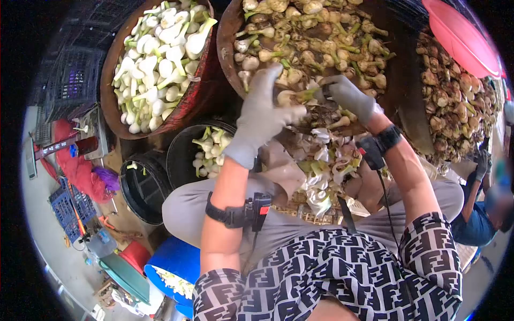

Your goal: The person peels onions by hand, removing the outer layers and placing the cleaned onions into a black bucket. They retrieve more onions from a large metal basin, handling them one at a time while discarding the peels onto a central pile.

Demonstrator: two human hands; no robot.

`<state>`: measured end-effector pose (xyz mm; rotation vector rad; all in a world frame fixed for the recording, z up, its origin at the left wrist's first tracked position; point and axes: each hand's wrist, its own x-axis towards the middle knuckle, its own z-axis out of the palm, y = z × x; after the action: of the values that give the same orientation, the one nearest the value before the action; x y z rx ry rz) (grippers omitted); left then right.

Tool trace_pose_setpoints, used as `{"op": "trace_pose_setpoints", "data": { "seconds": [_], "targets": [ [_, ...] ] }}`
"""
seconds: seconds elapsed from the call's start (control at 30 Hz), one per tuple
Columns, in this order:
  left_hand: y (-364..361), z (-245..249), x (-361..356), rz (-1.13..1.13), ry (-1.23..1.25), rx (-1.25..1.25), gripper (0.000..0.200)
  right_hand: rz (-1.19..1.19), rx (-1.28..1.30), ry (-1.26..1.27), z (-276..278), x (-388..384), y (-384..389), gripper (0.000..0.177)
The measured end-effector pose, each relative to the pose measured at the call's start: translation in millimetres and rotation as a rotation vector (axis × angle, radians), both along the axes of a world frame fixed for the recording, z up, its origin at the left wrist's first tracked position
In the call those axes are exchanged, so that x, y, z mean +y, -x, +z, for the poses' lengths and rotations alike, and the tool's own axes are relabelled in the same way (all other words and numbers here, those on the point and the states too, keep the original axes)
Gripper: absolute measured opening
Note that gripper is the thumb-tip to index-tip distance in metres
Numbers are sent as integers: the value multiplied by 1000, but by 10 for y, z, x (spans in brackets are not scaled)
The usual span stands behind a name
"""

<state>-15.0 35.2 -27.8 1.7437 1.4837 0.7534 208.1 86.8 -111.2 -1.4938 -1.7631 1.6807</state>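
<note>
My left hand (pixel 262 115), in a grey glove, is spread with thumb and fingers apart at the near rim of a rusty round pan (pixel 227 48) of muddy garlic bulbs. A garlic bulb (pixel 287 98) with a green stem lies between my two hands. To its right, my right hand (pixel 348 96), gloved too, has its fingers curled together near the stem; what they hold, if anything, is too small to make out. Below the hands, peeled skins (pixel 319 179) are heaped between my knees.
Clean white bulbs (pixel 160 59) fill a red-sided tub at the left. Below it stand a black bucket with bulbs (pixel 211 152) and another dark bucket (pixel 142 187). Unpeeled garlic (pixel 455 101) and a pink basin (pixel 463 40) are at the right, beside another person (pixel 476 214).
</note>
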Motion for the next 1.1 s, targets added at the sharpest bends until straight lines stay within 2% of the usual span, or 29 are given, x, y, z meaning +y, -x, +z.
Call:
{"op": "trace_pose_setpoints", "data": {
  "seconds": [0.07, 0.17, 0.2, 0.23, 0.3, 0.33, 0.43, 0.63, 0.73, 0.83, 0.93, 0.97, 1.03, 1.07, 1.1],
  "targets": [
    [-97, -192, -88, -108, -2, 58, 81, -68, 147, 46, 253, -179, -142, 17],
    [-220, -200, -158, -148, 26, 73, 76, -542, 574, 445, 814, -515, 14, 20],
    [-262, -190, -172, -147, 20, 81, 74, -456, 616, 348, 657, -555, -26, 22],
    [-314, -180, -201, -132, 24, 57, 72, -471, 680, 276, 497, -634, -27, 20],
    [-407, -173, -282, -101, 39, 13, 68, -576, 573, 235, 522, -746, 116, 15],
    [-430, -201, -306, -109, -16, 56, 67, -656, 614, 121, 567, -787, 203, 13],
    [-463, -164, -333, -75, -25, 98, 67, -586, 512, 242, 722, -840, 145, 21],
    [-457, -147, -338, -59, 143, -114, 62, -633, 603, 205, 748, -856, 135, 19],
    [-452, -133, -369, -80, 38, -9, 61, -634, 573, 205, 697, -865, 140, 18],
    [-421, -54, -363, -74, 263, -175, 57, -578, 493, 244, 657, -845, 92, 17],
    [-343, -152, -334, -79, 389, -565, 47, -525, 419, 219, 568, -835, 13, 17],
    [-314, -132, -318, -37, 526, -652, 45, -508, 396, 201, 530, -832, 15, 18],
    [-273, -77, -309, 51, 803, -821, 45, -476, 301, 50, 447, -877, 40, 17],
    [-315, -143, -294, 68, 818, -996, 48, -459, 252, -27, 449, -887, 51, 17],
    [-328, -193, -278, 67, 794, -1050, 48, -463, 269, -41, 455, -888, 53, 17]
  ]
}}
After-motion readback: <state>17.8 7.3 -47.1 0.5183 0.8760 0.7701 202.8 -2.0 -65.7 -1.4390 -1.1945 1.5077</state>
